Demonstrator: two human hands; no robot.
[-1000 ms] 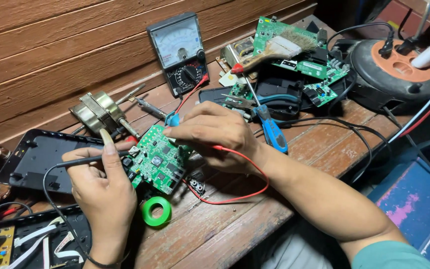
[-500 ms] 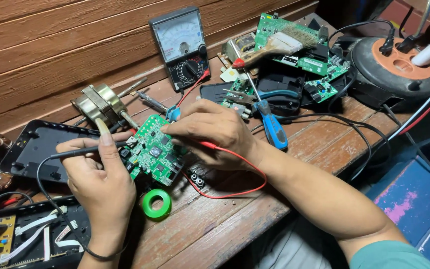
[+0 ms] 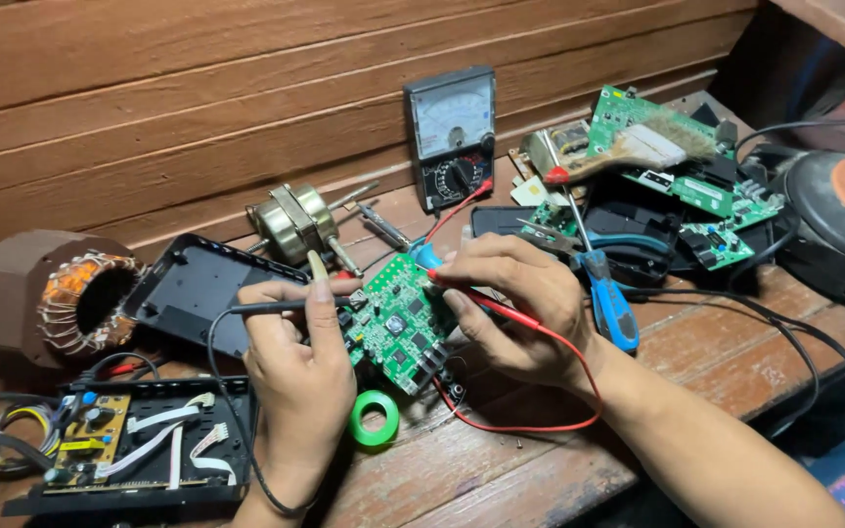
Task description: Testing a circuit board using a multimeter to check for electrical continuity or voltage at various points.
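Note:
My left hand [image 3: 295, 357] grips a black test probe [image 3: 276, 306] and steadies the left side of a green circuit board [image 3: 398, 328] tilted up off the wooden bench. My right hand [image 3: 515, 308] pinches a red test probe [image 3: 471, 298], its tip touching the board's upper right edge. The red lead [image 3: 550, 416] loops under my right wrist. An analog multimeter [image 3: 452, 137] leans upright against the wooden wall behind the board.
A green tape roll [image 3: 375, 418] lies just below the board. A blue-handled screwdriver [image 3: 606, 298], several green boards [image 3: 682, 166] and a brush sit at right. A small motor [image 3: 295, 223], a black cover [image 3: 193, 288], a wound stator [image 3: 51, 293] and an open black device [image 3: 129, 445] lie at left.
The view has shifted, bringing the stator into sight at left. Both hands stay on the board; the red probe tip has moved slightly along its top edge.

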